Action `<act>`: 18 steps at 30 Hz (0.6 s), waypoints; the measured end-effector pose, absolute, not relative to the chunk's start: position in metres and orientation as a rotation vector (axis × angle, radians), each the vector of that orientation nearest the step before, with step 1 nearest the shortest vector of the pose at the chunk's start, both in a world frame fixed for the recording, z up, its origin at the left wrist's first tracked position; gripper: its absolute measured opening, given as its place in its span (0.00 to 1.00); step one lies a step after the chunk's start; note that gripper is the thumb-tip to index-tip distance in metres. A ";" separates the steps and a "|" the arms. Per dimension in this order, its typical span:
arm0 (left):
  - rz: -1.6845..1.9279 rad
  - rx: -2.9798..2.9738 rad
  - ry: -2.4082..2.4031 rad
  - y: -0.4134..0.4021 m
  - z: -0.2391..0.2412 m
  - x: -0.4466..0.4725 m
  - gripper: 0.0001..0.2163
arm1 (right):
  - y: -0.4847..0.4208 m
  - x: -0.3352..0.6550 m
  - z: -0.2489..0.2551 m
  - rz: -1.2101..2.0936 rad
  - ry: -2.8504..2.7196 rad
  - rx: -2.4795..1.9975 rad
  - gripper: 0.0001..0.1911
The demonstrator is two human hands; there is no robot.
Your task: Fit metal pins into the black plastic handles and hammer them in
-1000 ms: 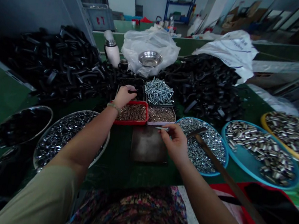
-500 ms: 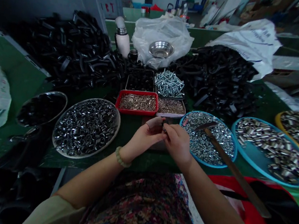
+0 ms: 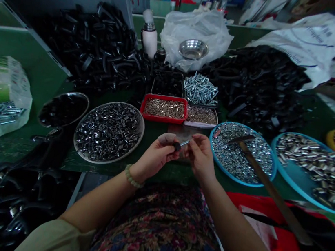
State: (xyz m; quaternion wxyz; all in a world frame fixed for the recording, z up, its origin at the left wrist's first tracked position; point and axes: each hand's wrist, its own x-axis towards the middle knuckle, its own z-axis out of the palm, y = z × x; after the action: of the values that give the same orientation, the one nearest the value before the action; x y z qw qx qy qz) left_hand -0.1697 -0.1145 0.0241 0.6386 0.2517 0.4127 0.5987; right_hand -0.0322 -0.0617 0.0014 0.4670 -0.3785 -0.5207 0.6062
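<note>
My left hand [image 3: 160, 151] is closed, pinching a small black knob-like piece [image 3: 177, 146] between thumb and fingers. A shiny silver bolt [image 3: 185, 143] points out from that piece toward the right. Its other end is pinched in the fingertips of my right hand [image 3: 201, 154]. Whether the bolt is inside the black piece or only touching it, I cannot tell. A pale wrap covers a finger of my left hand. Just beyond the hands stand a red tray [image 3: 163, 119] of small metal pins and a white tray [image 3: 201, 125] of tiny rivet-like parts.
A hammer [image 3: 267, 179] lies across a blue basin [image 3: 240, 182] of small metal parts, its handle jutting over the table edge. On the left is a round tray [image 3: 75, 146] of dark rings. Silver bolts [image 3: 201, 89] and heaps of black parts [image 3: 108, 60] lie farther back.
My hands have drawn slightly apart, and the silver bolt now shows between them beside the black piece. The whole view has shifted, so the table things appear farther right.
</note>
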 end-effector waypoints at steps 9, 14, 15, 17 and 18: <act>0.952 1.633 1.990 -0.101 0.011 -0.264 0.11 | -0.085 -0.030 -0.014 1.478 -1.592 -1.046 0.10; 0.234 1.933 2.472 -0.056 0.008 -0.316 0.12 | -0.087 -0.028 -0.019 1.534 -1.607 -0.948 0.08; 0.146 1.961 2.459 -0.050 0.006 -0.317 0.12 | -0.088 -0.028 -0.019 1.532 -1.610 -0.939 0.08; 0.043 2.005 2.438 -0.046 0.002 -0.316 0.13 | -0.089 -0.026 -0.019 1.529 -1.608 -0.916 0.07; 0.018 2.015 2.440 -0.045 0.000 -0.315 0.14 | -0.090 -0.024 -0.019 1.525 -1.605 -0.904 0.07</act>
State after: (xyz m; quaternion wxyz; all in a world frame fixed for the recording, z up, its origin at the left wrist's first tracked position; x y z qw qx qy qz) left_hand -0.3154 -0.0450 -0.0002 -0.0114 0.6367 0.7710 0.0056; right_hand -0.0240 -0.0897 -0.0193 0.3661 -0.3518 -0.6246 0.5933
